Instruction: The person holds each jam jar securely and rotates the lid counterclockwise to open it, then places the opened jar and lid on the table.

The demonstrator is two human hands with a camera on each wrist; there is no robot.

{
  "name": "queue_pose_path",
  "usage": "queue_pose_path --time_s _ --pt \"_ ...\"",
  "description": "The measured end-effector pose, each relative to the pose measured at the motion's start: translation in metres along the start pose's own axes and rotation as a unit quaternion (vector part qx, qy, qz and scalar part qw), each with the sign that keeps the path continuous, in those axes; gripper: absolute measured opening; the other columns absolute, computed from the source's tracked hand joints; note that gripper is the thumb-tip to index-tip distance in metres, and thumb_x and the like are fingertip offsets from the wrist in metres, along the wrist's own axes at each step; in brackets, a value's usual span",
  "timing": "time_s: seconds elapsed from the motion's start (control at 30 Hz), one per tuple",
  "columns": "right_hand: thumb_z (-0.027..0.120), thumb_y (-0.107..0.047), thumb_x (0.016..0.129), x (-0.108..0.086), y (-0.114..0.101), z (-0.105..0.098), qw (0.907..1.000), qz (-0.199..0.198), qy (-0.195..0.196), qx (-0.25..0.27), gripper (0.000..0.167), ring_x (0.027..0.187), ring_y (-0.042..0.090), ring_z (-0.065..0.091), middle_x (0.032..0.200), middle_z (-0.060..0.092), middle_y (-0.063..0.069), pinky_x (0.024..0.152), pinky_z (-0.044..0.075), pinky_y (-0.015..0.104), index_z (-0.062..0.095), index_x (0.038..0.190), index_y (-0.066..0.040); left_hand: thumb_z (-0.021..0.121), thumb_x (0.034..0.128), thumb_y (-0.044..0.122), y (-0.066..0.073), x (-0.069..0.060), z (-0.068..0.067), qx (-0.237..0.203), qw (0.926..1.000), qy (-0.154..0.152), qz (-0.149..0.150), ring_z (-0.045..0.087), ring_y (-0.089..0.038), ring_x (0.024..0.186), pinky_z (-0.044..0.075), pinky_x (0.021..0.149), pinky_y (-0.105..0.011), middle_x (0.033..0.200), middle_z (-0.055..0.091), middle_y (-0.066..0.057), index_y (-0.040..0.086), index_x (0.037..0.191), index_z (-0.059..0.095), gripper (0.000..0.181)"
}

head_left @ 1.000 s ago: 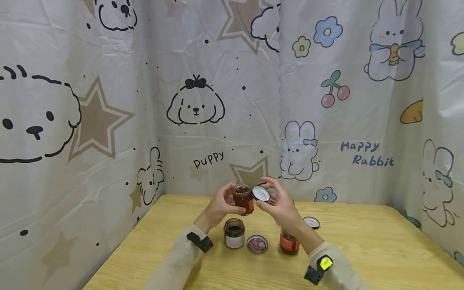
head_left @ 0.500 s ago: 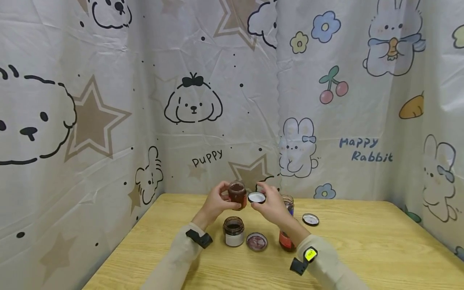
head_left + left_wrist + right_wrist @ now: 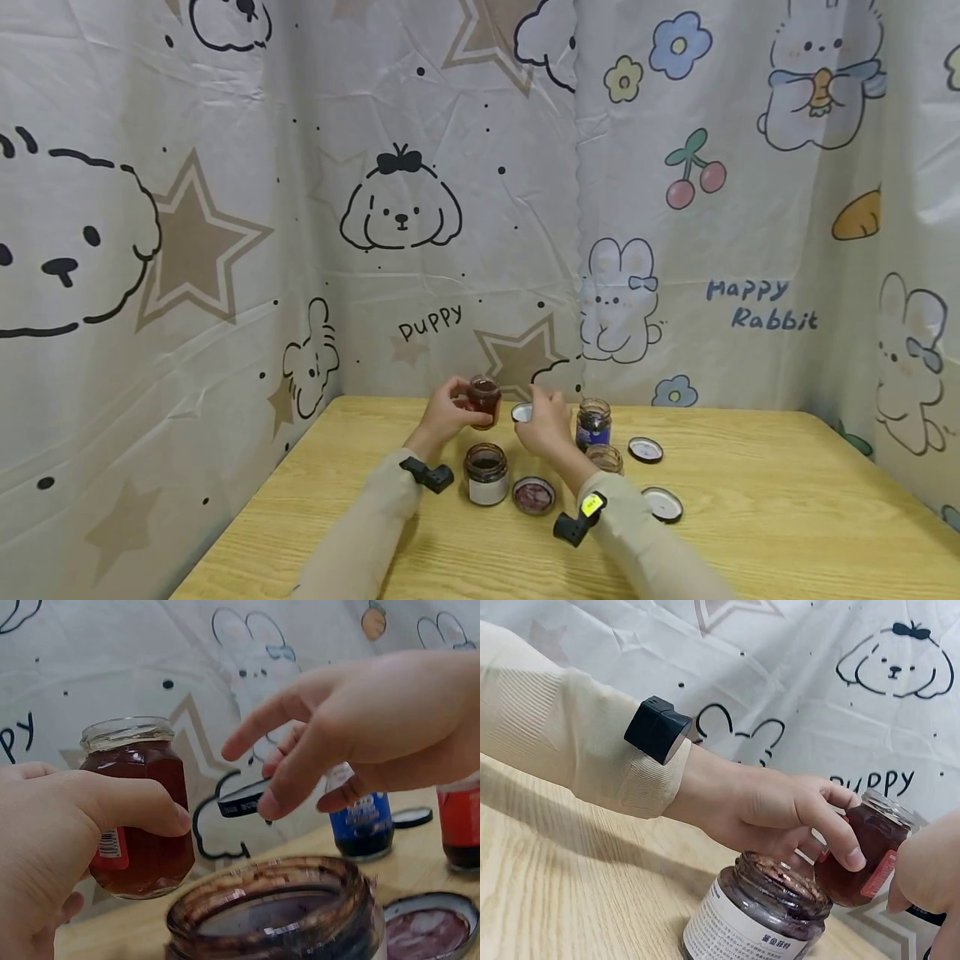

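Observation:
My left hand (image 3: 441, 419) grips a small glass jar (image 3: 484, 402) of reddish-brown contents, raised above the table with its mouth uncovered. In the left wrist view, the thumb lies across the front of this jar (image 3: 154, 859), near its red label. Right beside it, my right hand (image 3: 547, 427) holds a dark-rimmed lid (image 3: 240, 802) by its edge, white inner side up in the head view. The index finger of that hand stretches out above the lid. Lid and jar are apart. From the right wrist camera, the lid is mostly hidden behind the right hand (image 3: 935, 870).
An uncovered white-labelled jar (image 3: 487, 490) stands below the hands, beside a stained lid (image 3: 534, 497). Further right are a blue-labelled jar (image 3: 593, 435), a jar (image 3: 604, 457) partly behind the right forearm, and two lids (image 3: 645, 450) lying on the wooden table (image 3: 780, 500). Patterned curtains surround the table.
The left hand with its jar has shifted slightly left. My right hand has moved left and turned, so less of the lid shows. The blue-labelled jar and another lid have come into view.

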State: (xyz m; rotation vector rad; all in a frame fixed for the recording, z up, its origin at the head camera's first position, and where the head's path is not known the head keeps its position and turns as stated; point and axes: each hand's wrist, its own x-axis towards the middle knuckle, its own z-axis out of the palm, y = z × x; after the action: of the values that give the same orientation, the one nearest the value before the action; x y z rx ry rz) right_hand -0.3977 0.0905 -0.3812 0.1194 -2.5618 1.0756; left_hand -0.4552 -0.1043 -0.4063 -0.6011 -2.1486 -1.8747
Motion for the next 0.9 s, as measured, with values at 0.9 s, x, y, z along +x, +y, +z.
queue_pose_path --time_s 0.9 --pt "0.073 -0.011 0.082 -0.002 0.030 0.030 0.9927 0.054 -0.055 -0.092 0.061 0.117 0.052 0.044 0.127 0.046 0.030 0.094 0.041 0.063 0.059 0.141 -0.004 0.095 0.0679 0.006 -0.047 -0.002 0.005 0.058 0.9970 0.015 -0.050 0.065 -0.030 0.103 0.050 0.096 -0.049 0.115 0.067 -0.015 0.000 0.109 0.064 0.052"
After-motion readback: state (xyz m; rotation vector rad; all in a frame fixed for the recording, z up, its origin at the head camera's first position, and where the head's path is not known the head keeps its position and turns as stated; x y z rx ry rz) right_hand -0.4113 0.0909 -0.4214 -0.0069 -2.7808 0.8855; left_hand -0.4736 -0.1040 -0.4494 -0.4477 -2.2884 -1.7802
